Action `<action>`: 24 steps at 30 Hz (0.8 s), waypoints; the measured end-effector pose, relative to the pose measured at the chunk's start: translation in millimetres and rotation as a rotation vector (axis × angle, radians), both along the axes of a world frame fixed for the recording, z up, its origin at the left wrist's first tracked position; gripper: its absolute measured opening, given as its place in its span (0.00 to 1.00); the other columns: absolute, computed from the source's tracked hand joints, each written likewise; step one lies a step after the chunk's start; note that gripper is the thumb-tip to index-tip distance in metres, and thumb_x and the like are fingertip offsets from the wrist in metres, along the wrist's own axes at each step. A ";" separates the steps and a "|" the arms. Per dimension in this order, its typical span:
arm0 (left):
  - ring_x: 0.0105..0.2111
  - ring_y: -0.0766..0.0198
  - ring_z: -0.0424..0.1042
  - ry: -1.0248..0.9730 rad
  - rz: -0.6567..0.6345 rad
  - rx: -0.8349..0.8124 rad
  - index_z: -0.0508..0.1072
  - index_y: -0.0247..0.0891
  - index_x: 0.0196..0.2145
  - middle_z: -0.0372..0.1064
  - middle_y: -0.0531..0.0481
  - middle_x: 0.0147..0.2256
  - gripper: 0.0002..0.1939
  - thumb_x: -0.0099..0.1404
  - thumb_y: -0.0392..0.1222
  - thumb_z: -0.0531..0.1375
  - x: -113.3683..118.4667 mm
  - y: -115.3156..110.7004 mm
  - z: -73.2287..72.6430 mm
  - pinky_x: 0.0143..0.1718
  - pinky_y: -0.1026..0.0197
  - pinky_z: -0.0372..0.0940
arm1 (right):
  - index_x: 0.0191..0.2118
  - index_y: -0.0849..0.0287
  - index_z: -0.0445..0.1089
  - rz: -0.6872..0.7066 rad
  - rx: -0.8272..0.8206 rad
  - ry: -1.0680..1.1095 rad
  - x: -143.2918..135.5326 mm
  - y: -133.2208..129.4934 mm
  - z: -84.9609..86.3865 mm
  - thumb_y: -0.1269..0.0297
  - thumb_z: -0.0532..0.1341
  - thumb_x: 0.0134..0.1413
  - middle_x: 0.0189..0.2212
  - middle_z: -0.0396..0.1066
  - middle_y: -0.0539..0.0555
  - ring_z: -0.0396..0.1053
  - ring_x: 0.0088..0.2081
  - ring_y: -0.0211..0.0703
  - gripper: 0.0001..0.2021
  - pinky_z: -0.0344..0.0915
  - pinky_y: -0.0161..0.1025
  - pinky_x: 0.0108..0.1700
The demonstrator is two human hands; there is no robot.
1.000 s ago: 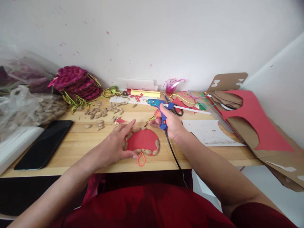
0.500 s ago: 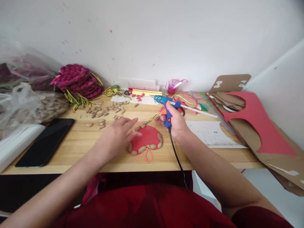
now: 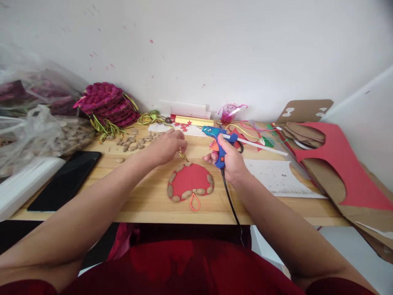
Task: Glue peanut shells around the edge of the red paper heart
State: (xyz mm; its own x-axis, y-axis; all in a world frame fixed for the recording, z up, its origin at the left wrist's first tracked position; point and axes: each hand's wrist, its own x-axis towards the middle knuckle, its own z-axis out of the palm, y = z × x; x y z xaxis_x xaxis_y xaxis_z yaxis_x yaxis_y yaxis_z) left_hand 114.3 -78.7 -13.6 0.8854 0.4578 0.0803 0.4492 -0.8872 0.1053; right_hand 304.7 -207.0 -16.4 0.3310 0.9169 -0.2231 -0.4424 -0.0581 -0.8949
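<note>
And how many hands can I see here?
2: the left hand is over the table, beyond the peanut-edged red piece; the right hand grips a blue glue gun. No others show.

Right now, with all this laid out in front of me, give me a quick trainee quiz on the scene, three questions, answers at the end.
1. Multiple choice: What does the right hand hold?
A) a peanut
B) a glue gun
C) a cup

2. True or false: The orange loop sticks out from the far edge of the red cutout.

3. Fill in the blank: Seen by the person, the black phone lies to the ____ of the red cutout.

Key:
1. B, a glue gun.
2. False; the loop is at the near edge, on the person's side.
3. left
</note>
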 end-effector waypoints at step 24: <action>0.43 0.50 0.68 -0.059 0.192 -0.036 0.73 0.36 0.35 0.73 0.41 0.36 0.09 0.68 0.30 0.53 -39.5 -52.0 9.8 0.48 0.50 0.65 | 0.29 0.54 0.67 0.032 -0.058 -0.025 2.6 -1.9 3.3 0.38 0.68 0.52 0.14 0.63 0.44 0.70 0.19 0.40 0.23 0.73 0.38 0.26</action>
State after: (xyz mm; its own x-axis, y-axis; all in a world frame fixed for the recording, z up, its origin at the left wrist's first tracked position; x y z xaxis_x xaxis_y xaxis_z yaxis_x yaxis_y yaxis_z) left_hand 74.7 -130.7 -3.7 0.7756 0.6215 0.1105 0.6020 -0.7810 0.1664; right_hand 307.3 -208.9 -13.1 0.3078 0.9130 -0.2679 -0.4167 -0.1238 -0.9006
